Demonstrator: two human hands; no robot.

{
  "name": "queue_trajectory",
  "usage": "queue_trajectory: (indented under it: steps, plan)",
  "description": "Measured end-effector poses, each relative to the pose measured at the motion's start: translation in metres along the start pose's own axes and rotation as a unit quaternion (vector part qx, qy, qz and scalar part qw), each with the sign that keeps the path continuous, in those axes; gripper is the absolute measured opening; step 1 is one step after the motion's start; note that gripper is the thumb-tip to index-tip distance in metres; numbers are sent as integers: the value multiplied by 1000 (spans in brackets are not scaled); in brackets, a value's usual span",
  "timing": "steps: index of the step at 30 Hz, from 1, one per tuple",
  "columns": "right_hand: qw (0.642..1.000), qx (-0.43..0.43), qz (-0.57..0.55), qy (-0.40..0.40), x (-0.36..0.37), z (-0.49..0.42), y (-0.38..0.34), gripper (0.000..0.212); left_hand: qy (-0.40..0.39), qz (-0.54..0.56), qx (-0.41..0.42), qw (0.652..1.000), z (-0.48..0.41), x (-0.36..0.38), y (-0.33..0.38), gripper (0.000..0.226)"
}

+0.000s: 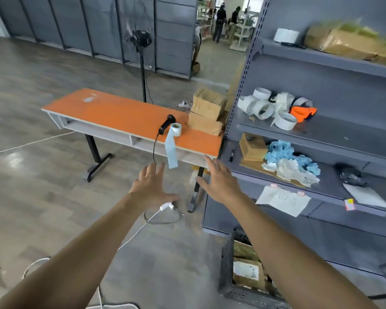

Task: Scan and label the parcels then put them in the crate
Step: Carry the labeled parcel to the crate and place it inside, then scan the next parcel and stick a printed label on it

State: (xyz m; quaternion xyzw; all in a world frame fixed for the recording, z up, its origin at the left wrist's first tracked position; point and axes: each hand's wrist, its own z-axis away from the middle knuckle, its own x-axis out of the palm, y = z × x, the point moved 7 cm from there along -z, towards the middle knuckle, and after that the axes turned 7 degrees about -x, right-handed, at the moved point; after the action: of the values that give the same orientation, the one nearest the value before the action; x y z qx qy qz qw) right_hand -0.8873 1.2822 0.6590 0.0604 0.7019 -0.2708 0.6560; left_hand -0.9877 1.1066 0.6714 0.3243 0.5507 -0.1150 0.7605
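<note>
- I am holding my left hand [151, 186] out in the air with the fingers spread wide, and it is gripping nothing.
- I am holding my right hand [218, 181] out too, fingers straight and spread, holding nothing, just in front of the near corner of the orange table [112, 110].
- Two brown parcels [207, 110] are sitting one on top of the other at the right end of the table, just beside the grey shelf [321, 130].
- The black scanner [166, 124] is lying on the table near the parcels, its head pointing away from me and its handle pointing toward me, with its cord hanging over the edge.
- The label roll [176, 129] is sitting just beside the scanner, and its long blue strip is hanging straight down off the table edge.
- The dark crate [226, 264] is sitting on the floor by my right arm, with boxes lying inside it.
</note>
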Motion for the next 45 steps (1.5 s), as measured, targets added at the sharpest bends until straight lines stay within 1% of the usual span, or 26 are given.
queue_trajectory:
  steps: [4, 9, 16, 22, 27, 32, 36, 39, 45]
  plan:
    - [1000, 7, 11, 5, -1, -50, -19, 73, -1, -5, 12, 1000, -49, -19, -20, 109]
    - [1000, 8, 3, 26, -3, -128, -16, 74, 0, -8, 22, 1000, -131, -31, -27, 111]
    - [998, 24, -24, 49, -3, -274, 21, 73, 8, -46, 39, 998, -282, -52, 0, 107]
    - [997, 49, -46, 48, -15, -390, 60, 72, -2, -50, 42, 998, -404, -68, 34, 104]
    - [995, 78, -53, 46, -22, -449, 86, 70, -27, -67, 39, 997, -473, -68, 49, 106]
    - [992, 113, -43, 44, -25, -494, 108, 69, -48, -68, 60, 995, -534, -72, 63, 106]
    - [986, 158, -22, 52, -27, -524, 128, 68, -55, -57, 94, 992, -585, -72, 80, 106]
    - [976, 208, -5, 67, -31, -544, 145, 67, -66, -24, 127, 989, -623, -71, 96, 100]
    - [929, 355, -49, 92, -39, -556, 186, 65, -172, 59, 148, 972, -680, -54, 121, 87]
